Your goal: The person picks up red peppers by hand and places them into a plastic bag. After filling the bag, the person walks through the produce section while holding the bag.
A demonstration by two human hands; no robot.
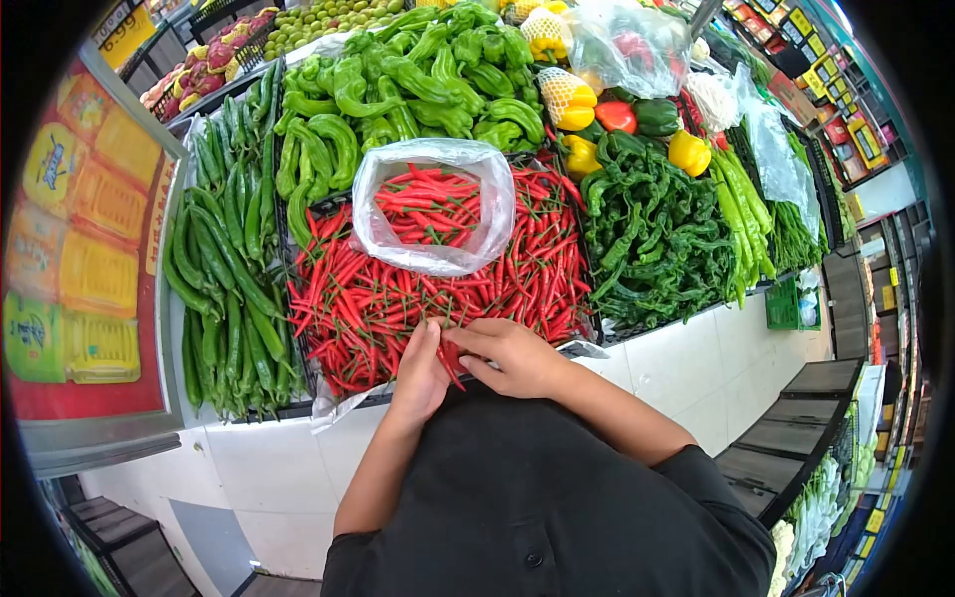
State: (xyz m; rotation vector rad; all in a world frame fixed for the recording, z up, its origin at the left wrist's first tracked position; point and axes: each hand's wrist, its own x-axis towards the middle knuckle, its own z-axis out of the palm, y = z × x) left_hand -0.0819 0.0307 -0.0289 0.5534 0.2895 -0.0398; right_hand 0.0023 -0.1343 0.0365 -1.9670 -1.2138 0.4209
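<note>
Close to my body, at the front edge of a crate of red chili peppers [348, 308], my two hands almost meet. Several red chili peppers [451, 360] hang from the curled fingers of my right hand [512, 360], tips pointing down. Beside their stem ends, the thumb and fingers of my left hand [422, 371] are pinched together; what lies between them is hidden. A clear plastic bag [373, 234] sits on the pile just beyond my hands. Its mouth is rolled wide, and more red chilies show inside it.
Long green chilies [229, 249] fill the left crate, and light green peppers [408, 90] lie behind. Dark wrinkled green peppers [652, 234] are on the right, near yellow bell peppers [689, 152]. A framed poster panel [95, 239] stands at far left; a green basket [793, 304] is on the right.
</note>
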